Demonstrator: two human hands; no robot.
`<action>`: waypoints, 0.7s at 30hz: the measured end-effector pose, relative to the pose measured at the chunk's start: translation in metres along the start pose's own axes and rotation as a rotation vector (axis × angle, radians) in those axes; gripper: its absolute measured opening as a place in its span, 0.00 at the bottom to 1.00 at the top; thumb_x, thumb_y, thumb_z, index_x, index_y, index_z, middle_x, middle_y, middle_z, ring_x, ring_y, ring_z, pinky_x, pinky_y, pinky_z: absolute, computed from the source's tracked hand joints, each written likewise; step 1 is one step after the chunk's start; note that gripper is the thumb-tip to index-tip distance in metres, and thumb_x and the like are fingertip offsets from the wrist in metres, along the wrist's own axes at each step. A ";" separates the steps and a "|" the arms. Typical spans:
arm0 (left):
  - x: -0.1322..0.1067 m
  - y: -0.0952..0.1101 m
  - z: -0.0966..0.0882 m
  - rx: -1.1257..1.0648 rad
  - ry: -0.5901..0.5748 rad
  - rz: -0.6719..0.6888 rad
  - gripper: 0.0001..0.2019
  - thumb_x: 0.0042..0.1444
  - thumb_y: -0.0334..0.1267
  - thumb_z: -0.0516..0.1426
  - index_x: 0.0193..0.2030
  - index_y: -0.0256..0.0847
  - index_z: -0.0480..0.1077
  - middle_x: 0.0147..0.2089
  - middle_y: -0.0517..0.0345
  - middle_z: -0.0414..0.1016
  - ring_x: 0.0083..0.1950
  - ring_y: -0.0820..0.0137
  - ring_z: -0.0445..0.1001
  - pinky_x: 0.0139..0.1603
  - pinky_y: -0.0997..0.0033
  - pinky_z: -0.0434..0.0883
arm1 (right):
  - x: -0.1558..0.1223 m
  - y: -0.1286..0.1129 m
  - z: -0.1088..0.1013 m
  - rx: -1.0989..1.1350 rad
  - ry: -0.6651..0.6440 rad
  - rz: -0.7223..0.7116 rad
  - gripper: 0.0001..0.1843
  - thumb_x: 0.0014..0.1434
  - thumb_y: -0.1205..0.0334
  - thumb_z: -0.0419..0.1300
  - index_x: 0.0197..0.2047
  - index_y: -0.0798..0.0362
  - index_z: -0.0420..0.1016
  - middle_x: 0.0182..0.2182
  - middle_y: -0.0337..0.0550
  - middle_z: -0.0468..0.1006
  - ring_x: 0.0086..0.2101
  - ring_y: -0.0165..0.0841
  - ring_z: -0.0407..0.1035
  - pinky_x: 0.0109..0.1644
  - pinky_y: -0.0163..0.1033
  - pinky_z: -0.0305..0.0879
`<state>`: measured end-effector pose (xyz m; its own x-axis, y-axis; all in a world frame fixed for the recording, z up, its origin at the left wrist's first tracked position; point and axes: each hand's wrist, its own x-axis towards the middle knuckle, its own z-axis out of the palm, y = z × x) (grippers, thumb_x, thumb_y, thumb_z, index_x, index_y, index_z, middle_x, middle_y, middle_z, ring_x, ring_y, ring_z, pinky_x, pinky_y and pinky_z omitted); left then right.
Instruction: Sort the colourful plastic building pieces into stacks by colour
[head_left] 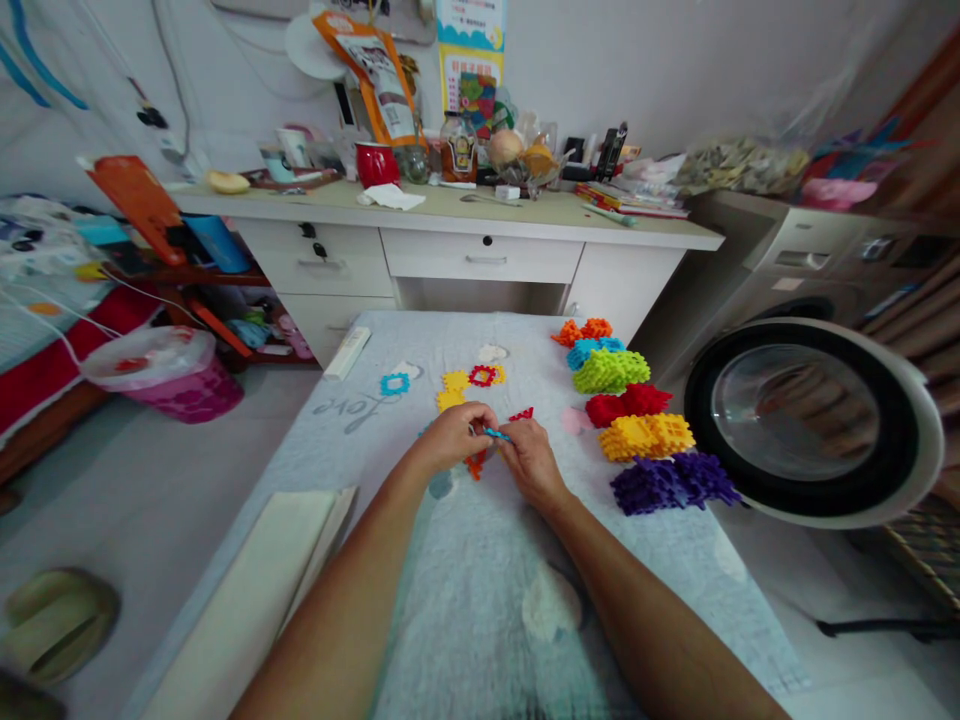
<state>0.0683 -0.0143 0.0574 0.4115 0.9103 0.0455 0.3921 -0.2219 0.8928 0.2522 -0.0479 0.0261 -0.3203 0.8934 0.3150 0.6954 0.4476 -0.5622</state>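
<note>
My left hand [459, 432] and my right hand [531, 458] meet over the middle of the cloth-covered table. Between their pinched fingers is a thin blue interlocking tile [496, 434], seen edge-on. Just below the hands an orange-red piece [475, 465] shows, partly hidden. Yellow interlocking tiles [453, 388] lie beyond my left hand, beside a red open-centred tile [482, 375]. Past my right hand a red piece [521, 414] shows partly. Farther left, a blue open-centred tile [394, 384] lies alone.
Stacks of tiles line the table's right side, from orange [583, 330] to yellow [646, 436] and purple [673, 484]. A long white box [247, 590] lies at the left edge. An open washing-machine door [814, 422] stands right of the table; a pink bin [169, 375] is at left.
</note>
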 end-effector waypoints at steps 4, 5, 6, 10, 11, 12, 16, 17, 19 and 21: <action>0.005 -0.011 -0.008 -0.002 0.181 -0.050 0.12 0.47 0.37 0.57 0.40 0.41 0.75 0.36 0.58 0.77 0.37 0.68 0.74 0.41 0.69 0.72 | 0.001 0.008 -0.006 -0.116 0.113 0.074 0.15 0.68 0.62 0.53 0.50 0.48 0.79 0.48 0.49 0.77 0.48 0.41 0.66 0.54 0.46 0.61; 0.007 -0.015 -0.012 0.015 0.270 -0.070 0.12 0.47 0.36 0.56 0.40 0.41 0.75 0.37 0.58 0.77 0.38 0.68 0.74 0.42 0.68 0.73 | 0.000 0.010 -0.008 -0.145 0.124 0.100 0.16 0.67 0.63 0.53 0.51 0.47 0.79 0.49 0.49 0.76 0.47 0.42 0.66 0.54 0.46 0.62; 0.007 -0.019 -0.016 0.036 0.363 -0.090 0.12 0.48 0.35 0.55 0.40 0.40 0.74 0.37 0.58 0.77 0.38 0.68 0.74 0.43 0.68 0.73 | -0.001 0.012 -0.009 -0.163 0.121 0.117 0.17 0.66 0.65 0.53 0.52 0.47 0.79 0.49 0.50 0.75 0.47 0.42 0.65 0.54 0.47 0.62; 0.005 -0.037 -0.033 0.126 0.654 -0.178 0.10 0.49 0.33 0.54 0.37 0.41 0.74 0.39 0.57 0.79 0.40 0.68 0.75 0.47 0.67 0.72 | -0.008 0.017 -0.013 -0.139 -0.001 0.072 0.23 0.56 0.67 0.58 0.56 0.49 0.77 0.52 0.50 0.73 0.50 0.44 0.64 0.57 0.50 0.61; 0.003 -0.042 -0.035 0.150 0.701 -0.206 0.09 0.50 0.33 0.54 0.37 0.41 0.74 0.39 0.57 0.79 0.40 0.67 0.76 0.48 0.67 0.72 | -0.009 0.018 -0.014 -0.121 -0.028 0.056 0.25 0.54 0.65 0.60 0.57 0.50 0.77 0.53 0.50 0.72 0.51 0.44 0.64 0.58 0.50 0.61; 0.001 -0.046 -0.037 0.176 0.738 -0.235 0.09 0.50 0.33 0.54 0.37 0.41 0.74 0.38 0.57 0.79 0.40 0.67 0.76 0.48 0.67 0.72 | -0.011 0.019 -0.014 -0.108 -0.039 0.050 0.27 0.53 0.63 0.61 0.58 0.51 0.76 0.55 0.51 0.71 0.52 0.45 0.64 0.58 0.51 0.60; -0.004 -0.061 -0.038 0.257 0.770 -0.305 0.10 0.50 0.33 0.54 0.38 0.42 0.75 0.40 0.56 0.79 0.41 0.67 0.77 0.48 0.67 0.71 | -0.010 0.020 -0.014 -0.119 0.016 0.108 0.28 0.56 0.58 0.62 0.60 0.52 0.72 0.57 0.54 0.70 0.55 0.47 0.63 0.60 0.52 0.60; -0.005 -0.063 -0.037 0.270 0.762 -0.311 0.10 0.50 0.33 0.54 0.38 0.42 0.75 0.40 0.56 0.79 0.41 0.67 0.77 0.49 0.67 0.71 | -0.009 0.021 -0.014 -0.131 0.021 0.135 0.27 0.57 0.58 0.63 0.60 0.52 0.72 0.57 0.54 0.71 0.55 0.47 0.64 0.60 0.52 0.60; -0.005 -0.066 -0.035 0.297 0.742 -0.321 0.10 0.51 0.33 0.54 0.39 0.41 0.75 0.41 0.56 0.79 0.41 0.66 0.77 0.49 0.66 0.71 | -0.006 0.021 -0.014 -0.152 0.010 0.174 0.25 0.58 0.60 0.63 0.59 0.52 0.73 0.55 0.54 0.73 0.53 0.46 0.65 0.59 0.52 0.61; -0.004 -0.067 -0.033 0.328 0.731 -0.333 0.10 0.51 0.33 0.54 0.39 0.41 0.75 0.42 0.55 0.80 0.41 0.66 0.77 0.50 0.65 0.71 | -0.003 0.020 -0.016 -0.172 -0.010 0.179 0.24 0.58 0.61 0.63 0.58 0.52 0.73 0.54 0.53 0.75 0.51 0.45 0.67 0.58 0.51 0.62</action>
<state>0.0130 0.0088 0.0126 -0.3552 0.9169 0.1818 0.6616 0.1091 0.7419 0.2773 -0.0424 0.0259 -0.1879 0.9587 0.2135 0.8407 0.2694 -0.4698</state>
